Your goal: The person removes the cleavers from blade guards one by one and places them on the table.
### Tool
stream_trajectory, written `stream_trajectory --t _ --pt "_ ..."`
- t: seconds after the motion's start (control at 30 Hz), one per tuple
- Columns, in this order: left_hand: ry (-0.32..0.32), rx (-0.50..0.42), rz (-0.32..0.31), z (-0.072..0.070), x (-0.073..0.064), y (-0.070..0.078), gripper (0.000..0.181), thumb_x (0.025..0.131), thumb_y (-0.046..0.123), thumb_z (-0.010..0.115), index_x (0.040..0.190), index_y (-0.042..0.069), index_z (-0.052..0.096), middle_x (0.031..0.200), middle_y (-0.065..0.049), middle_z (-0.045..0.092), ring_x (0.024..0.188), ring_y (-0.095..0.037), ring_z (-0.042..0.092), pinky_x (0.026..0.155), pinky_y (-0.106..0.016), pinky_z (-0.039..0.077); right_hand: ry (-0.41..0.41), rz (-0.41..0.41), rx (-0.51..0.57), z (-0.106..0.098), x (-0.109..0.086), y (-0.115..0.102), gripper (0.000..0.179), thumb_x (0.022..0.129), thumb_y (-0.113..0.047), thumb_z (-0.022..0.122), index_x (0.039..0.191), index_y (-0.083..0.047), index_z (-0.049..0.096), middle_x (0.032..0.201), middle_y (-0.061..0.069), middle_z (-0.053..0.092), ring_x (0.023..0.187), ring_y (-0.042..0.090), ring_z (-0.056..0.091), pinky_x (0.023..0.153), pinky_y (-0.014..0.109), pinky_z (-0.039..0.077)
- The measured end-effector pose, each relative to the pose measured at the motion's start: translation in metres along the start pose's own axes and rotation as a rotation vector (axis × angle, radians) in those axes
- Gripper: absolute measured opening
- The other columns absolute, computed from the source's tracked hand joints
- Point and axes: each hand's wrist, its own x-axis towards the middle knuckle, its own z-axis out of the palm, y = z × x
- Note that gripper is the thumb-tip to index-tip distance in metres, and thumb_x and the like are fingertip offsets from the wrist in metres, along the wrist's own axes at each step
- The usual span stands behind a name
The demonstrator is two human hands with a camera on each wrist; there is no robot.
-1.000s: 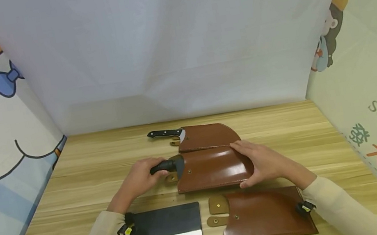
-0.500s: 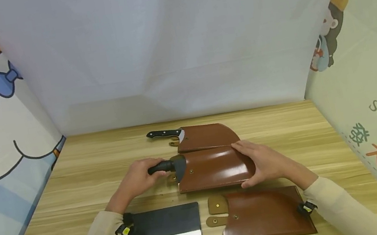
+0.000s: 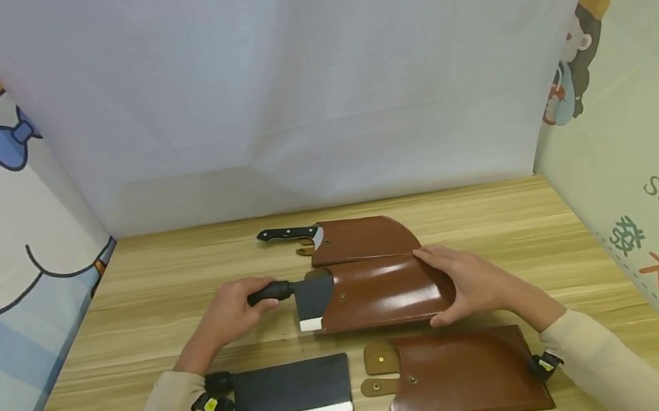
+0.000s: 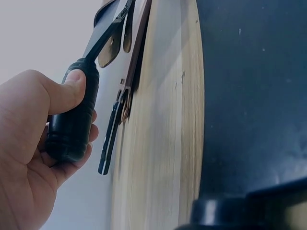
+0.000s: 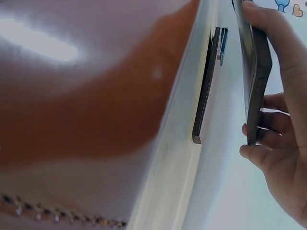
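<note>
In the head view my left hand (image 3: 228,324) grips the ribbed black handle of a cleaver (image 3: 312,299). A strip of its dark blade and pale edge shows outside the mouth of a brown leather sheath (image 3: 383,291); the rest is hidden inside. My right hand (image 3: 473,283) holds the sheath's closed right end, thumb on the near edge and fingers at the far edge. The left wrist view shows the thumb lying along the cleaver handle (image 4: 72,120). From the right wrist, the sheath's end (image 5: 259,72) appears edge-on between thumb and fingers, raised off the table.
A second cleaver (image 3: 292,393) lies bare under my left wrist. Right of it is another brown sheath (image 3: 463,376), its snap straps unfastened, below my right forearm. Behind, a black-handled knife (image 3: 288,233) sits in a third sheath (image 3: 361,236) on the wooden table (image 3: 181,259).
My left hand has drawn the cleaver leftward, so more of its blade shows outside the sheath. My right hand and the sheath have shifted slightly right.
</note>
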Motion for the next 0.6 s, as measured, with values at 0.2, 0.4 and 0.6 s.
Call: stream_trajectory --t 0.2,0.4,0.6 --pt "-0.002 0.009 0.017 -0.0014 -0.0018 -0.0038 0.045 0.094 0.022 0.076 0.131 -0.001 0.068 0.124 -0.019 0.071 0.109 -0.035 0.07 0.088 -0.053 0.055 0.003 -0.01 0.003 -0.0004 -0.0034 0.0017 0.119 0.066 -0.062 0.088 0.156 -0.002 0.039 0.156 0.027 0.041 0.141 0.045 0.044 0.108 0.06 0.042" --pt "-0.003 0.017 0.019 -0.0053 -0.0049 -0.0039 0.044 0.094 0.022 0.076 0.13 -0.001 0.069 0.123 -0.019 0.071 0.108 -0.035 0.07 0.088 -0.053 0.055 0.011 -0.015 -0.003 -0.0002 -0.0075 0.0046 0.119 0.066 -0.062 0.088 0.155 -0.001 0.04 0.155 0.027 0.043 0.139 0.045 0.045 0.107 0.06 0.043" --pt "-0.021 0.019 0.014 -0.0087 -0.0074 -0.0063 0.045 0.095 0.023 0.075 0.13 -0.003 0.068 0.123 -0.02 0.071 0.109 -0.035 0.07 0.089 -0.053 0.054 0.018 -0.021 -0.008 -0.0009 -0.0101 0.0071 0.119 0.065 -0.062 0.088 0.155 0.001 0.04 0.154 0.027 0.044 0.139 0.045 0.046 0.106 0.06 0.043"
